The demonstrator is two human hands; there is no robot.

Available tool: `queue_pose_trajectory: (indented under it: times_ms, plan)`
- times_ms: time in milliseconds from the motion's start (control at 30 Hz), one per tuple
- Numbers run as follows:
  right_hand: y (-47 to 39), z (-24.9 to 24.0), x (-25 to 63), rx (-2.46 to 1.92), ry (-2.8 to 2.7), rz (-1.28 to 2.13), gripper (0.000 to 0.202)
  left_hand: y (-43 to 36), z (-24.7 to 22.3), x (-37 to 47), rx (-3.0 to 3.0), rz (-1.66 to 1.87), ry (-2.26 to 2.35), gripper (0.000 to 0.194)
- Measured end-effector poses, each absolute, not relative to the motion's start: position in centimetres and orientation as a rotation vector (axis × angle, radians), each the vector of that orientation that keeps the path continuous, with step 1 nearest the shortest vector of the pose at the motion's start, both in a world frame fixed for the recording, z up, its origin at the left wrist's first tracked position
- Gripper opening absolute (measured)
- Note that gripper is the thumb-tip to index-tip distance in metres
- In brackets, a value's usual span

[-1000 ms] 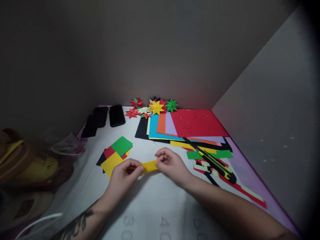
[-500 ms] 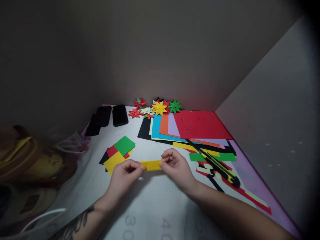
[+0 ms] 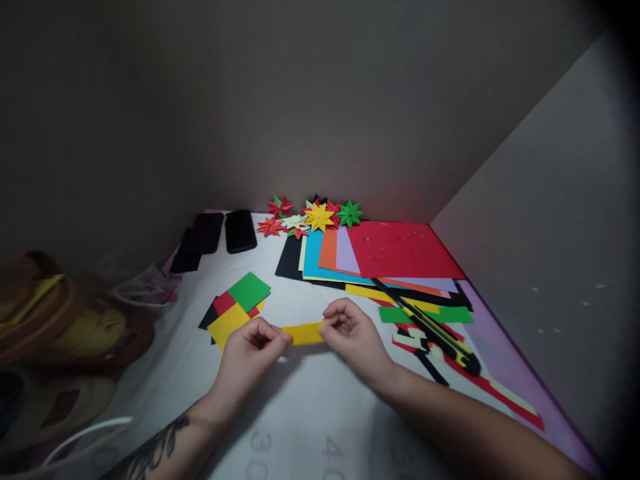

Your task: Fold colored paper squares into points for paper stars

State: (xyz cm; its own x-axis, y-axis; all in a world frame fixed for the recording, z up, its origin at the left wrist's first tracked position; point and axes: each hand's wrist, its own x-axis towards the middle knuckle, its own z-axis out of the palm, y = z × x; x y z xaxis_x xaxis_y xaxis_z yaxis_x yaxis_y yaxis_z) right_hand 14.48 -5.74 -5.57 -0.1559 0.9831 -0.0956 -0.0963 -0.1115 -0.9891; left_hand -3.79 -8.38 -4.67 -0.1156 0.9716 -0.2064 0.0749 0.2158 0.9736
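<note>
Beyond the surface's left edge: clear plastic [image 3: 145, 293], crumpled. Far left corner: black card [image 3: 186, 260], partly under a dark slab [image 3: 207, 233]; a second slab [image 3: 241, 231] just beside. Probably parked there to keep them out of the hands' way.

Left of the middle, a loose fan of squares [image 3: 250, 291]: green, red, yellow and black, overlapping. Likely left within easy reach of the left side.

Left hand [image 3: 250, 353] in front of the squares, thumb and bent fingers closed on the left end of a yellow strip [image 3: 307, 334]. The strip spans the gap between the hands, above the middle of the white surface [image 3: 295, 400], long sides running roughly left to right. It looks like folded paper; layers too small to count. Right hand [image 3: 357, 340] pinches the other end, thumb against fingers. An end apiece seems to keep it level and taut, its middle in plain sight.

Behind, along the far edge: paper stars [image 3: 319, 217] in a cluster, probably set back against crushing. In front and to the right, coloured sheets [image 3: 313, 257] overlap, a red sheet [image 3: 400, 253] on top reaching the far right corner.

Toward the right edge, a cutter [image 3: 440, 335] lies aslant over offcuts [image 3: 460, 315], handle end toward the near right corner, perhaps for the right hand's convenience. Blade state: cannot tell.
</note>
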Motion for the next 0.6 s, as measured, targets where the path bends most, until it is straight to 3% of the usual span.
queue_pose_trajectory:
  times_ms: [600]
  plan:
    - [-4.5, -6.6, 14.0, -1.153, -1.219, 1.512, 0.020, -7.1, -5.7, -4.4, 0.986, 1.033, 1.376, 0.031]
